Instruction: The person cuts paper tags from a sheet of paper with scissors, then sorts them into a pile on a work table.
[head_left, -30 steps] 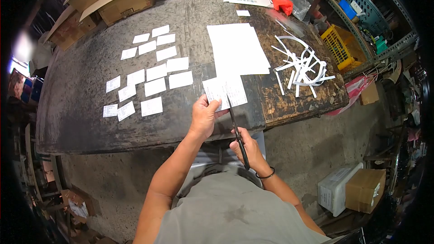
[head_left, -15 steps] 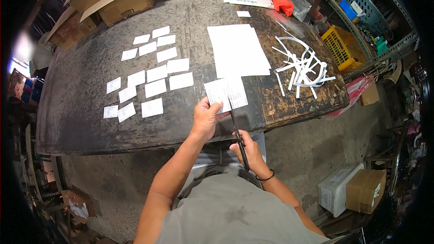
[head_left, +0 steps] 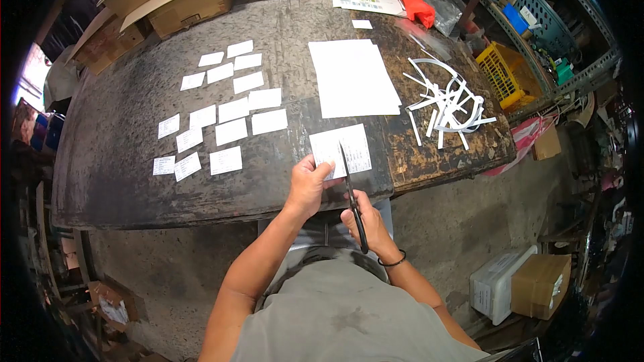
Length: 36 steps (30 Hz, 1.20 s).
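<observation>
L hand (head_left: 310, 186): pinching printed paper (head_left: 341, 150), flat, thin, over bench edge;
R hand (head_left: 367, 222): gripping slim blk scissors (head_left: 355, 204), blades at paper;
Bench (head_left: 282, 181): dark, scuffed; curly wht strips (head_left: 451, 101) R side

The person wore a plain gray-green shirt (head_left: 322, 315) with a darker, blotchy spot low on its front. A thin black band (head_left: 392, 259) went around the right wrist. The pants (head_left: 325, 233) looked light gray. Both forearms had no sleeves on them.
</observation>
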{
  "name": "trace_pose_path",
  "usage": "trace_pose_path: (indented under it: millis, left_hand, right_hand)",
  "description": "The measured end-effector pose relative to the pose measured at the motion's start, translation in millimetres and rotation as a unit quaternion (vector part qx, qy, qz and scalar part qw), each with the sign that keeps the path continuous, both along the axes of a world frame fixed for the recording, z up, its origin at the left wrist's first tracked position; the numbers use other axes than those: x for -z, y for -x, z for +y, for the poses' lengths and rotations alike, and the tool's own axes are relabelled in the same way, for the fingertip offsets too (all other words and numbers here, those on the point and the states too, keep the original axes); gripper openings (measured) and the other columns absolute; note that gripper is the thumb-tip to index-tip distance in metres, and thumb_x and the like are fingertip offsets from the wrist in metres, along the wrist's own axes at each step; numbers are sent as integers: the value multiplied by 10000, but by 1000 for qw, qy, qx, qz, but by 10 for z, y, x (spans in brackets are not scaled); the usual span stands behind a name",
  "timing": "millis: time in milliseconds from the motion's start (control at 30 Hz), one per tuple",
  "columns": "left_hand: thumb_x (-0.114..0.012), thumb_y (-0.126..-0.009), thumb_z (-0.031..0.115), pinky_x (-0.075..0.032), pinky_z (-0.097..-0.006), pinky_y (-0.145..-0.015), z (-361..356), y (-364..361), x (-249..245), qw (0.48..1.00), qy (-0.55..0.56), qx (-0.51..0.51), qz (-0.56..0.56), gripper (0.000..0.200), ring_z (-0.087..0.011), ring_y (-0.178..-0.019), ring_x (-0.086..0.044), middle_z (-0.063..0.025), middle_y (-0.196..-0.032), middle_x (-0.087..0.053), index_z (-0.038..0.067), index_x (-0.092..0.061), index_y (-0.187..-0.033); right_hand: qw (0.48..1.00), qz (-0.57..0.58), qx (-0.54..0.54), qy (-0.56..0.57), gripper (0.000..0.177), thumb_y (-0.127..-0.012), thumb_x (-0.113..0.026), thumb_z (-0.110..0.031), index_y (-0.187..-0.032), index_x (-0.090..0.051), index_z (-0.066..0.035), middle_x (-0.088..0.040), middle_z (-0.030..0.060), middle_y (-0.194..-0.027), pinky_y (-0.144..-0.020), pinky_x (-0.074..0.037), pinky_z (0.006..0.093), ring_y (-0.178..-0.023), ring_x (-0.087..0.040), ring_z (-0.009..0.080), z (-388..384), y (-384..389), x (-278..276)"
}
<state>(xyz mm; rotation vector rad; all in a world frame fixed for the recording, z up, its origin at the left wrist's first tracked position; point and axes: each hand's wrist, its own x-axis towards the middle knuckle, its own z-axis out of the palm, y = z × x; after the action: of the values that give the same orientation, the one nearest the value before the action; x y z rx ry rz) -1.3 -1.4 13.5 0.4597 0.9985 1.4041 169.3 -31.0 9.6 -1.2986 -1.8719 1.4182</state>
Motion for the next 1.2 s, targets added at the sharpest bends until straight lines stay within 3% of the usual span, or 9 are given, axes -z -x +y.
trace_pose_path:
  millis: [467, 700, 767, 833, 933, 1167, 1200]
  left_hand:
    - [-555, -876, 95, -521, -367, -799, -23, -2, 1, 1000, -4, -2, -7, 211, -170, -907, -623, -86, -1018, -636, 10, -557, -1069]
    - [-555, -876, 92, -523, -367, -801, -17, -8, 12, 1000, -9, -2, -5, 209, -174, -912, -627, -90, -1021, -638, 5, -557, -1066]
    - [-558, -879, 98, -529, -330, -784, -15, -11, 23, 1000, -11, -4, -7, 194, -146, -878, -622, -75, -998, -640, 6, -566, -1050]
    - [-557, -879, 95, -529, -334, -785, -17, -12, 26, 1000, -10, -3, -6, 190, -149, -880, -621, -76, -995, -640, 4, -567, -1045]
    - [-557, -878, 93, -535, -341, -774, -26, -27, 39, 1000, -8, 0, -2, 184, -157, -873, -624, -83, -987, -640, -3, -569, -1035]
    - [-563, -878, 93, -558, -348, -701, -65, -65, -28, 1000, -7, 6, -11, 192, -179, -823, -637, -105, -970, -639, -25, -566, -1029]
    - [-563, -878, 93, -558, -348, -701, -64, -68, -31, 1000, -9, 5, -11, 192, -179, -823, -637, -105, -970, -639, -25, -566, -1029]
  right_hand:
    - [998, -8, 13, -62, 663, -854, -572, -533, -1181, -431, 26, -566, 168, -756, -677, -463, 384, -731, -605, 330, -6, 31, -35]
    - [999, -5, 19, -32, 633, -842, -602, -519, -1155, -453, 10, -552, 136, -730, -650, -460, 346, -677, -574, 258, -11, 32, -52]
    - [999, -4, 21, -34, 632, -841, -604, -520, -1153, -455, 8, -548, 130, -726, -647, -458, 343, -672, -568, 251, -15, 35, -30]
    - [997, 19, 37, -71, 706, -816, -566, -613, -1161, -462, -6, -481, 18, -650, -535, -401, 257, -588, -476, 104, -18, 43, 26]
    - [999, 27, 34, -33, 739, -805, -563, -631, -1183, -445, -6, -487, 12, -637, -485, -397, 248, -536, -495, 91, -4, 28, 54]
    - [998, 37, 35, -41, 770, -803, -555, -642, -1203, -428, 3, -494, 10, -625, -453, -392, 245, -502, -507, 88, 61, 39, 44]
    - [999, 21, 25, -32, 708, -834, -559, -581, -1200, -426, 9, -543, 96, -727, -584, -428, 312, -644, -559, 206, 68, 33, 8]
